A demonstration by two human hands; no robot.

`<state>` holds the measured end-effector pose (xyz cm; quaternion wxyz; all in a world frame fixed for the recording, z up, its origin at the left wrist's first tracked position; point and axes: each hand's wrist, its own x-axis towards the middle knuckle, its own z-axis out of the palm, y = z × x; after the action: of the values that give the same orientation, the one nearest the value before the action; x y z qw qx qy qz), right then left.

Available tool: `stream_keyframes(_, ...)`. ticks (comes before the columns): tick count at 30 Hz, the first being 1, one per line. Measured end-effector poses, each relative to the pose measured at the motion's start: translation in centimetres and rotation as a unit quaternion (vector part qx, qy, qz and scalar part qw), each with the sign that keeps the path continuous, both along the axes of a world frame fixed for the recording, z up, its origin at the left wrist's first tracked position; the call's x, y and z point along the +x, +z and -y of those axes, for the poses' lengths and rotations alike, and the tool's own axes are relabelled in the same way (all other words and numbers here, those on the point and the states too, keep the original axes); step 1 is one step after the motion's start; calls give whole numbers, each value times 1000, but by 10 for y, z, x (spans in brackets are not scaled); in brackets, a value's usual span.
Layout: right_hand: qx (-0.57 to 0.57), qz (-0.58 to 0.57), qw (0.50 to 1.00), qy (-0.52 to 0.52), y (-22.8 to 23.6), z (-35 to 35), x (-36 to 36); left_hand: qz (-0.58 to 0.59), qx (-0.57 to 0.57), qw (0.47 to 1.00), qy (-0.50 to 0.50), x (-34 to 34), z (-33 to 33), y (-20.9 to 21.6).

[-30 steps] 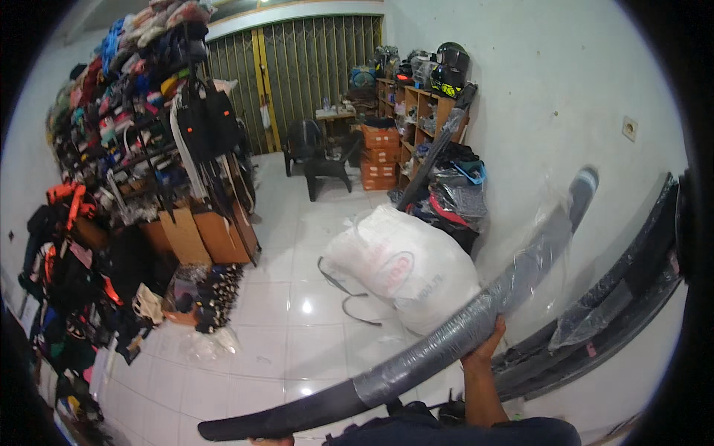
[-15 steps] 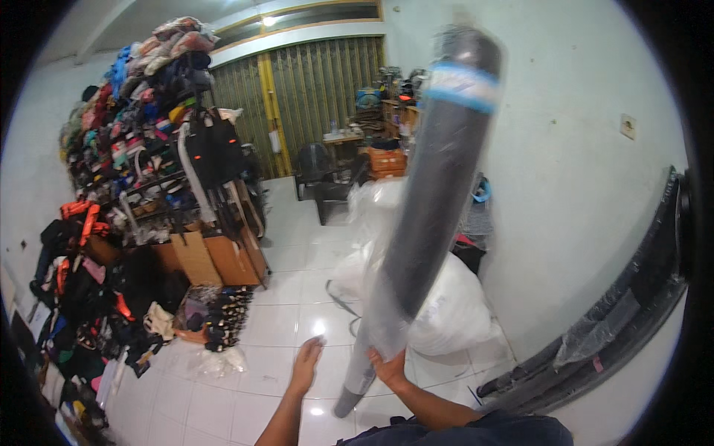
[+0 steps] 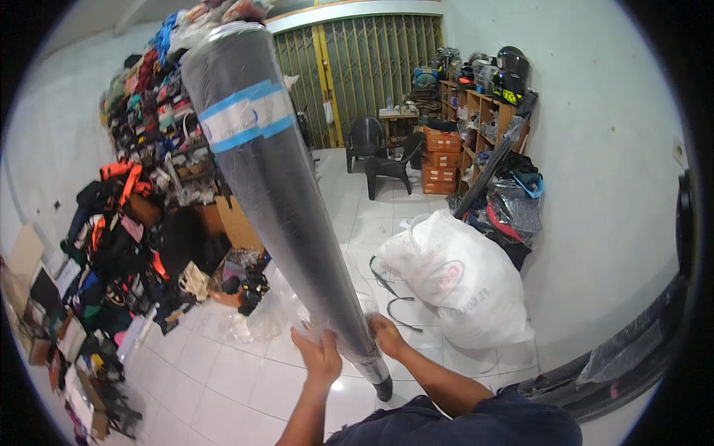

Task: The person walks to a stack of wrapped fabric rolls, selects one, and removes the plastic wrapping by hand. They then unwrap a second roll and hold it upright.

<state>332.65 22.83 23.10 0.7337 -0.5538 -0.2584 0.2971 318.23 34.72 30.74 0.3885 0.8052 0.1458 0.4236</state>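
A tall dark grey roll of material (image 3: 275, 189) in clear plastic wrap stands before me, its top leaning left. A blue and white label band (image 3: 249, 117) circles its upper part, and its thin dark lower end (image 3: 384, 389) points down at the floor. Near the lower end, my left hand (image 3: 320, 357) grips the wrapped roll from the left side. My right hand (image 3: 388, 336) is closed on the opposite side, its fingertips partly hidden by the roll. Loose clear plastic (image 3: 275, 308) bunches out beside my left hand.
A stuffed white sack (image 3: 468, 286) sits on the tiled floor to the right, a dark strap (image 3: 394, 297) beside it. More wrapped dark rolls (image 3: 632, 357) lie along the right wall. Heaped clothes and bags (image 3: 141, 238) fill the left. Black chairs (image 3: 388, 172) and orange boxes (image 3: 442, 160) stand farther back.
The roll's top has swung from right to left. My left hand, apart from the roll before, has come onto it, while my right hand stays on it. The view has turned slightly right.
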Motion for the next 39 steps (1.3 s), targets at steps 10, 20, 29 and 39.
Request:
stream_keyframes(10, 8, 225, 969, -104, 24, -45, 4, 124, -81, 986, 71, -8, -20, 30)
stream_keyframes(20, -10, 251, 962, -110, 115, -48, -5, 210, -206, 956, 6, 7, -40, 94)
stream_keyframes(29, -7, -72, 996, -46, 77, -50, 2, -41, -118, 992, 14, 30, -82, 43)
stream_keyframes(39, 5, -69, 996, -48, 44, -52, 19, -46, -158, 980, -107, 17, -25, -21)
